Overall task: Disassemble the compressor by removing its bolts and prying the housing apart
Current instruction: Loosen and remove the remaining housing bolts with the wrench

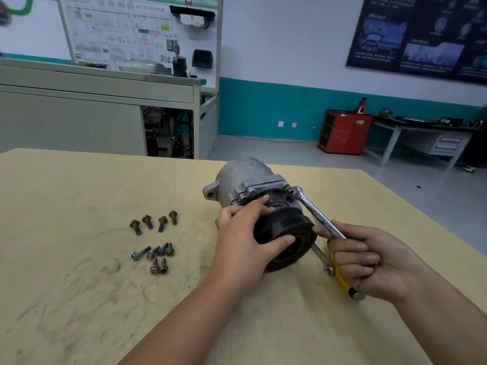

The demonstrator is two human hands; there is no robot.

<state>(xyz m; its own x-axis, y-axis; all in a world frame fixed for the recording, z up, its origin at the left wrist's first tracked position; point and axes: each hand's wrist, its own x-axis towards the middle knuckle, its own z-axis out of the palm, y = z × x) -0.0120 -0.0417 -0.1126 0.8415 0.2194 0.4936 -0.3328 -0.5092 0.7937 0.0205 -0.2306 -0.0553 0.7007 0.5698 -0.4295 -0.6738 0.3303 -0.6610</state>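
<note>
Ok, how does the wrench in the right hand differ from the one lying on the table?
The held wrench is gripped by the right hand and slants up, its head on a compressor bolt; the table wrench lies flat, untouched. The held wrench shows most of its length; the table wrench is partly hidden behind the pulley. Both are silvery metal.

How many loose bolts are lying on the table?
10. Four bolts in a far row; six clustered closer in; all left of the compressor. Others may hide behind it.
</note>
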